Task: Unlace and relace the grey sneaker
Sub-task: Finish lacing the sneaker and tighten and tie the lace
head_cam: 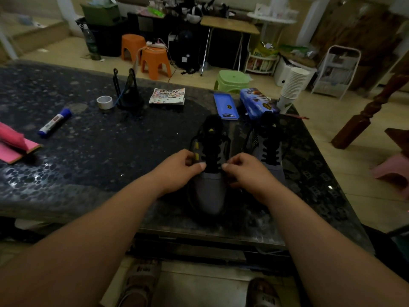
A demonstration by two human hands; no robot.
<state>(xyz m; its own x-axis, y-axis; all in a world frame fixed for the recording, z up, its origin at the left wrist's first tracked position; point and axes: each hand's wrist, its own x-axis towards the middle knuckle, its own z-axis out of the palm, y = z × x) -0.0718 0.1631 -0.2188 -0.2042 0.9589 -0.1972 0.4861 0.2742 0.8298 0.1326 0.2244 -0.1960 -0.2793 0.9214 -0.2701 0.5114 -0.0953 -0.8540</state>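
A grey sneaker (211, 192) with black laces (213, 149) and a black tongue lies on the dark speckled table (88, 156), toe pointing toward me. My left hand (179, 168) has its fingers curled at the sneaker's left side near the lowest eyelets, thumb pointing in. My right hand (245, 171) mirrors it on the right side, fingers curled, thumb tip at the lace. Each hand seems to pinch the lace at the lowest row; the lace ends themselves are hidden under the fingers. A second grey sneaker (267, 149) stands just to the right, laced.
On the table lie a blue marker (54, 122), a tape roll (104, 102), a black stand (128, 89), a colour chart booklet (167, 96), a blue tin lid (226, 106), a blue tin (259, 103), stacked paper cups (292, 87) and a pink cloth (13, 142). Stools stand on the floor beyond.
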